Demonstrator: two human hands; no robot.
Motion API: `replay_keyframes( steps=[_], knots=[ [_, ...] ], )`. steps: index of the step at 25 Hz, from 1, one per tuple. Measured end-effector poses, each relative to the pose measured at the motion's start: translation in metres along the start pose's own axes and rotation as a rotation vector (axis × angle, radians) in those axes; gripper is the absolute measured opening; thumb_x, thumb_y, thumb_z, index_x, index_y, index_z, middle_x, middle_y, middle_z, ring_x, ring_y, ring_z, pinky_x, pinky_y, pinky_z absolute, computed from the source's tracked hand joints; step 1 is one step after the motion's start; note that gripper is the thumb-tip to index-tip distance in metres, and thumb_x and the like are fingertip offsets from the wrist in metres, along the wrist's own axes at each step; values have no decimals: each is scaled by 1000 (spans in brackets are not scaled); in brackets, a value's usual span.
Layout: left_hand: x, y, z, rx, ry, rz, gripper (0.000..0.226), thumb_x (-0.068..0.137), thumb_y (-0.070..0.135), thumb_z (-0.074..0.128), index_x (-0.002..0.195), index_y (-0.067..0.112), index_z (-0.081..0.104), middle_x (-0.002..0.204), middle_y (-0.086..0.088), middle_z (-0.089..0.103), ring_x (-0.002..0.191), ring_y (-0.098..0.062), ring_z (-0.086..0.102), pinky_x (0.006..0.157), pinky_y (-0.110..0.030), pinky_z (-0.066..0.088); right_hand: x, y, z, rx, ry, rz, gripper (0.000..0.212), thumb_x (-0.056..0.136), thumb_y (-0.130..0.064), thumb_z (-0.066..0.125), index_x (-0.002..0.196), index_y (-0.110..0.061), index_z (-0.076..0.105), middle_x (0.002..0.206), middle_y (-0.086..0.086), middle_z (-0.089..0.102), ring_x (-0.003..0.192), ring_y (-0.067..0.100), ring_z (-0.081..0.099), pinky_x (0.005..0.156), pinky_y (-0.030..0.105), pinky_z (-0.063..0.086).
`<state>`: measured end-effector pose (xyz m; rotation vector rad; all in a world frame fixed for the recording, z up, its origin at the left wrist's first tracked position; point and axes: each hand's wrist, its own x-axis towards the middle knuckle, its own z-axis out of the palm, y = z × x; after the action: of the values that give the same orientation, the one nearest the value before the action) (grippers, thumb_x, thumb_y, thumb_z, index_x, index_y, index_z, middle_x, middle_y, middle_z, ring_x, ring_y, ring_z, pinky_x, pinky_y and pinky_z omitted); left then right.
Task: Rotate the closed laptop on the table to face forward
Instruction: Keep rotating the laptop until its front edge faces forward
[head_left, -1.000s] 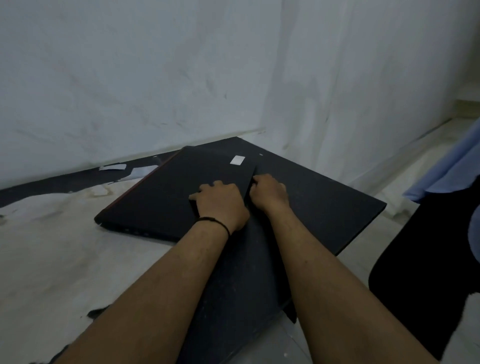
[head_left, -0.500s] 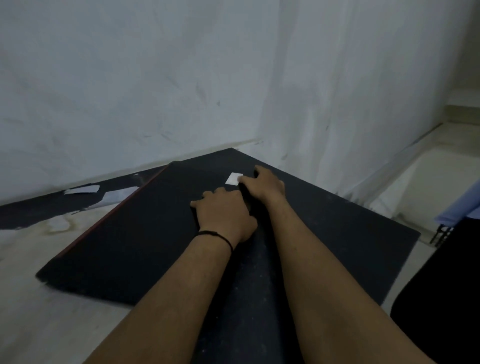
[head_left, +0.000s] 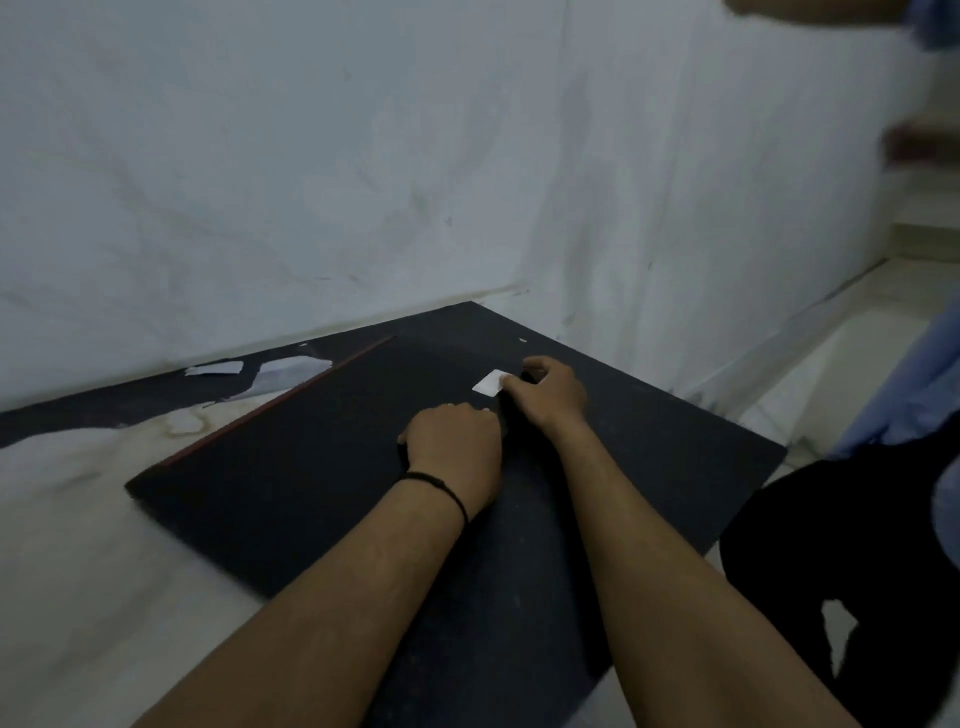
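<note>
The closed black laptop (head_left: 311, 457) lies flat on the table, with a thin red strip along its far left edge and a small white sticker (head_left: 487, 383) near its far right corner. My left hand (head_left: 452, 447) lies on the lid at the right edge, fingers curled, a black band on the wrist. My right hand (head_left: 545, 389) grips the far right corner beside the sticker. The laptop sits at an angle to me, its left corner pointing to the near left.
The dark tabletop (head_left: 675, 467) ends at the right; its left part is worn and pale (head_left: 78, 571). Torn paper scraps (head_left: 215, 369) lie by the white wall (head_left: 311, 182). A person in blue and dark clothing (head_left: 857, 571) stands close on the right.
My right hand slid forward along the laptop's right edge to the corner by the sticker. The left hand followed a little. The laptop has turned and the view has shifted.
</note>
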<state>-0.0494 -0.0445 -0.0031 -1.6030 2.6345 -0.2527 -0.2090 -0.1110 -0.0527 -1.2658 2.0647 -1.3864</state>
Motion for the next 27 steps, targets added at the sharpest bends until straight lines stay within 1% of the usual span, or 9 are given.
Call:
replay_keyframes(
  steps=[4,6,9,13,15,17,21,24,27],
  knots=[
    [-51,1,22,52,100,11,57,103,29,46,156,17,28,143,-23,48,121,-42,54,93,-52,53,-58,0,-29,96,74,34,48,74,-52,73,117,-34,61,104,-12,58,91,10,54,66,22,39],
    [-73,0,37,74,160,12,59,107,35,38,159,17,19,156,-26,34,134,-46,43,100,-57,47,-86,1,-37,188,130,39,43,73,-52,73,110,-34,60,105,-10,59,93,11,55,71,26,41],
    [-86,0,42,58,233,-16,62,105,47,38,158,19,21,155,-24,36,132,-44,44,98,-56,48,-119,1,-42,337,182,40,39,72,-51,74,104,-31,62,107,-10,62,96,10,58,80,31,43],
    [-95,1,38,1,269,-65,63,100,51,47,151,17,32,139,-16,51,119,-36,52,89,-47,51,-132,0,-46,492,250,36,28,79,-36,76,101,-22,65,105,1,68,96,17,65,75,27,48],
    [-101,-1,37,-28,282,-79,60,100,50,49,148,17,36,132,-12,54,115,-33,54,86,-45,50,-131,-2,-48,574,312,44,24,84,-27,76,103,-16,66,95,0,70,87,15,67,72,27,49],
    [-107,-4,37,-42,291,-81,58,100,46,50,148,17,36,130,-10,55,114,-32,54,86,-44,49,-132,-4,-50,669,332,37,22,87,-21,73,106,-13,66,84,-8,68,74,7,65,73,34,51],
    [-121,-20,43,5,278,-182,64,99,21,54,156,16,26,142,-17,48,123,-38,50,98,-54,48,-132,-4,-52,820,365,11,22,93,-15,62,114,-10,65,90,-9,66,77,4,65,65,37,56],
    [-125,-23,42,19,237,-271,65,102,17,48,159,15,17,154,-27,35,135,-47,41,107,-61,41,-131,-4,-53,869,389,3,18,93,-8,56,107,-8,67,91,-2,66,83,14,66,67,42,58],
    [-125,-18,42,28,239,-272,62,103,15,44,159,14,17,155,-30,34,138,-49,39,110,-62,38,-132,-2,-52,683,353,0,21,88,0,53,95,-8,72,76,-4,67,64,10,61,64,40,54]
  ],
)
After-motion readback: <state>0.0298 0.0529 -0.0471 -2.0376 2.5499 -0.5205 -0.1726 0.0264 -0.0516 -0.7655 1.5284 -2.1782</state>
